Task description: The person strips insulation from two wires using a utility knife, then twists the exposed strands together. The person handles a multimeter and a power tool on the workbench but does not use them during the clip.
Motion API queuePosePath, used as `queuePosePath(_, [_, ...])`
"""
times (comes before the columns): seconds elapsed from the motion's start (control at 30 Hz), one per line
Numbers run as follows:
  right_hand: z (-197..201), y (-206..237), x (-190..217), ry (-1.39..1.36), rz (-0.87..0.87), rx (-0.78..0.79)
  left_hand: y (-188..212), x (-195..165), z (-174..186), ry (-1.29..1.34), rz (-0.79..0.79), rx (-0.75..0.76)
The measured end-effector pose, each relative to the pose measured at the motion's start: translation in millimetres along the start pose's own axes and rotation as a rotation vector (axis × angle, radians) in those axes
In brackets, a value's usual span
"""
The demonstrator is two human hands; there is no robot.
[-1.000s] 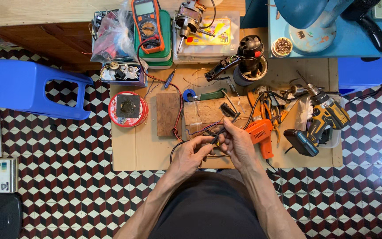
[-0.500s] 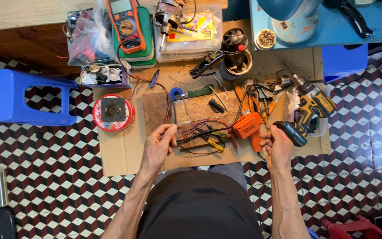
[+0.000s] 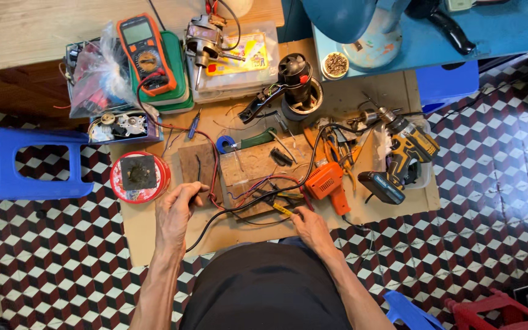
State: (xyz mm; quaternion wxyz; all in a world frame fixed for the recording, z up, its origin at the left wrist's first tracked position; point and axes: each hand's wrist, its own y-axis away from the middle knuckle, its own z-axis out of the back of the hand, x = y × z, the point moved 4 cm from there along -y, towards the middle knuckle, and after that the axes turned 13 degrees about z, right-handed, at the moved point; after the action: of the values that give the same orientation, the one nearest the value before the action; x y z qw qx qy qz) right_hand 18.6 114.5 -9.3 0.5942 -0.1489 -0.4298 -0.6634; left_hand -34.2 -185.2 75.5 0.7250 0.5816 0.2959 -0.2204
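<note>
- Two hands are at work on the cardboard sheet [image 3: 362,214] laid over the checkered floor, and both are mine.
- My left hand [image 3: 177,214] is curled shut around the black probe [image 3: 198,190], whose tip rests at the edge of a dark wooden block [image 3: 198,166].
- The probe is slim and dark; a red lead [image 3: 215,165] and a black lead [image 3: 239,211] run past it, the red one climbing towards the orange multimeter [image 3: 145,52] at the top of the board.
- My right hand [image 3: 310,227] pinches a small yellow-handled tool [image 3: 282,209] between fingertips, its end pointing into a tangle of wires [image 3: 264,194] on the pale wooden board [image 3: 258,165].
- Just beside that hand lies an orange soldering gun [image 3: 327,183], nose down towards me.
- A red round tin [image 3: 139,177] with a dark pad on it sits left of the wooden block, near my left hand.
- Further right, a yellow and black cordless drill [image 3: 407,153] lies on its side, well apart from both hands.
- A blue plastic stool [image 3: 25,162] stands off the cardboard on my left.
</note>
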Motion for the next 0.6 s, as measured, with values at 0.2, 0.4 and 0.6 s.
queuePosePath(0.2, [20, 5, -8, 0.015, -0.059, -0.043, -1, 6, -5, -0.009, 0.034, -0.002])
queuePosePath(0.4, [44, 13, -30, 0.01, -0.184, -0.182, -8, 14, -5, -0.122, 0.025, -0.053])
queuePosePath(0.6, [66, 15, -37, 0.044, -0.153, -0.391, 1, 7, -5, -0.19, -0.236, -0.123])
